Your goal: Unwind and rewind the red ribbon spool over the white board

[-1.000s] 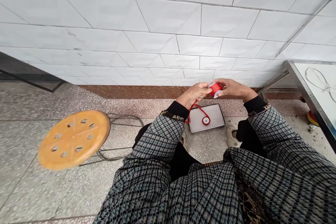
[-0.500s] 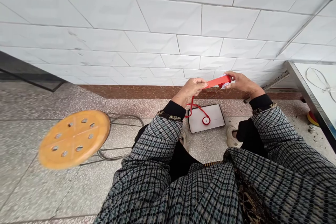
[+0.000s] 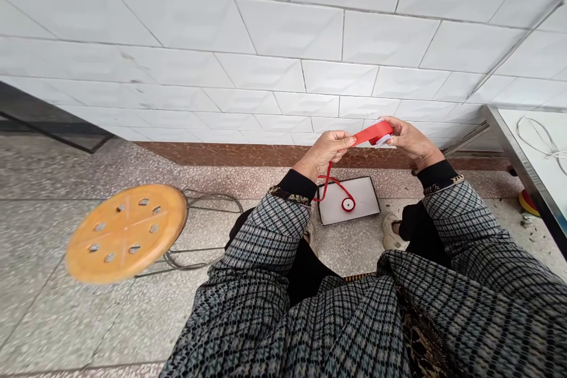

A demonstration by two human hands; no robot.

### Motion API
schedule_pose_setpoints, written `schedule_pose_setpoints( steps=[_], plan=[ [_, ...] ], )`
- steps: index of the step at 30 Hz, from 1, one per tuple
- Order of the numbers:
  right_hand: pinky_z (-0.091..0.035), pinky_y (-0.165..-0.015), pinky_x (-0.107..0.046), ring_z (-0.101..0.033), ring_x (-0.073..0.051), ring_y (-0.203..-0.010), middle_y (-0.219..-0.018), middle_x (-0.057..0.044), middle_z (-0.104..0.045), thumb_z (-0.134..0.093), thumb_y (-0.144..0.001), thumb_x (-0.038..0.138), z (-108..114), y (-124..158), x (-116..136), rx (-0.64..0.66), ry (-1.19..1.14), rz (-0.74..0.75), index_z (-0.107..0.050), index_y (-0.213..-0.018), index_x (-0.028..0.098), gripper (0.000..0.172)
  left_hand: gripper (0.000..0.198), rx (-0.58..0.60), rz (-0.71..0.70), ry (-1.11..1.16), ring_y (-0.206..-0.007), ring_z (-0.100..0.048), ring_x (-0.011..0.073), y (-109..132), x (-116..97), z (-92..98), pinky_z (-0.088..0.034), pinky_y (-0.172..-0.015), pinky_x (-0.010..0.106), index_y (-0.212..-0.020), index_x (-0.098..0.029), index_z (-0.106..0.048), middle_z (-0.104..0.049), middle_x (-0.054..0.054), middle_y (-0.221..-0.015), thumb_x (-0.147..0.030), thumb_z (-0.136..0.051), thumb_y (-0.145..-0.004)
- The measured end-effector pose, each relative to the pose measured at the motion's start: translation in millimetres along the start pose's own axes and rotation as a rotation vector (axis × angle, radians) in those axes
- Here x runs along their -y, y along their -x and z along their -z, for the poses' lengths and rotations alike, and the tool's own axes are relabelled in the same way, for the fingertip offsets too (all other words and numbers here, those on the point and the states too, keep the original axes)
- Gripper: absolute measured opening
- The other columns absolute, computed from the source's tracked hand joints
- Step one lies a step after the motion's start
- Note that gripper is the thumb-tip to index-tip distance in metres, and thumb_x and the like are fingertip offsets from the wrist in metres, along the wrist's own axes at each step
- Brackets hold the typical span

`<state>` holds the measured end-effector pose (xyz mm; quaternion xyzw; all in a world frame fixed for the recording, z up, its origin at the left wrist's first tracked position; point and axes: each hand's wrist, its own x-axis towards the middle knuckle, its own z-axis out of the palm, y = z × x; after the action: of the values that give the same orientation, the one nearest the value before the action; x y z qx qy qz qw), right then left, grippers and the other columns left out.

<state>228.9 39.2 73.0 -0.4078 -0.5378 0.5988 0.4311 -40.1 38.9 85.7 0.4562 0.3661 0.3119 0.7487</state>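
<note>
Stool (image 3: 126, 232) to L, ribbon spool (image 3: 348, 204) on box (image 3: 367, 195) — table (image 3: 516, 150) far R

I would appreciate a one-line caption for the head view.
Left hand pinches red ribbon from a spool in the right hand, above a white box.

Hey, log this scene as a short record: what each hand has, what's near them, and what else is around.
left hand: pinches a red ribbon, stretched toward the other hand
right hand: grips a ribbon spool with white flanges
near the hands: ribbon hangs down and loops to a small reel on a white board with a dark edge
rest: round orange stool; white tiled wall; steel-edged table
</note>
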Motion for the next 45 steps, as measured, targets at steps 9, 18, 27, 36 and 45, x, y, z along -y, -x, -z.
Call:
schedule_pose_setpoints(
  steps=[9,18,27,36,45],
  plan=[
    [-0.055,-0.087,-0.034,-0.067,-0.021,-0.09,-0.099,-0.003,-0.076,-0.105,-0.052,0.068,-14.2,-10.3,-7.1,-0.002,-0.108,0.051,-0.072,-0.114,0.025,0.082,0.06,-0.019,-0.188,0.141,-0.045,-0.022,0.0049,-4.4,17.8,-17.4,-0.014,-0.048,0.022,-0.138,-0.024,-0.065,-0.037,-0.013,-0.059,-0.036,-0.087,-0.083],
    [-0.056,-0.091,-0.033,-0.069,-0.021,-0.093,-0.104,-0.004,-0.078,-0.106,-0.051,0.068,-18.6,-11.9,-8.6,0.032,-0.164,0.073,-0.075,-0.117,0.025,0.084,0.061,0.026,-0.151,0.197,-0.045,-0.023,0.0047,-7.5,21.1,-13.8,-0.015,-0.048,0.022,-0.142,-0.022,-0.067,-0.037,-0.012,-0.059,-0.035,-0.084,-0.085],
    [-0.058,-0.093,-0.037,-0.07,-0.025,-0.103,-0.106,-0.006,-0.078,-0.104,-0.049,0.073,-38.3,-9.3,-14.0,0.015,-0.272,0.027,-0.072,-0.112,0.026,0.085,0.061,0.001,-0.211,0.128,-0.046,-0.026,0.0051,-14.2,24.7,-15.8,-0.017,-0.048,0.023,-0.135,-0.019,-0.07,-0.039,-0.012,-0.056,-0.039,-0.091,-0.081],
    [-0.057,-0.08,-0.032,-0.069,-0.021,-0.088,-0.097,-0.004,-0.078,-0.104,-0.058,0.064,-36.0,-9.2,-11.9,0.094,-0.224,-0.016,-0.075,-0.11,0.022,0.073,0.044,0.071,-0.169,0.083,-0.045,-0.022,0.0032,-14.8,17.2,-6.9,-0.012,-0.047,0.022,-0.106,-0.014,-0.07,-0.04,-0.013,-0.055,-0.038,-0.092,-0.076],
    [-0.053,-0.099,-0.044,-0.068,-0.028,-0.105,-0.113,-0.006,-0.077,-0.091,-0.071,0.029,-31.2,3.1,9.4,0.255,0.633,-0.041,-0.078,-0.117,0.023,0.048,0.019,0.077,0.182,-0.151,-0.041,-0.024,0.0011,-4.4,3.9,-3.8,-0.01,-0.046,0.021,-0.079,-0.013,-0.065,-0.05,-0.008,-0.052,-0.015,-0.083,-0.084]
  ],
)
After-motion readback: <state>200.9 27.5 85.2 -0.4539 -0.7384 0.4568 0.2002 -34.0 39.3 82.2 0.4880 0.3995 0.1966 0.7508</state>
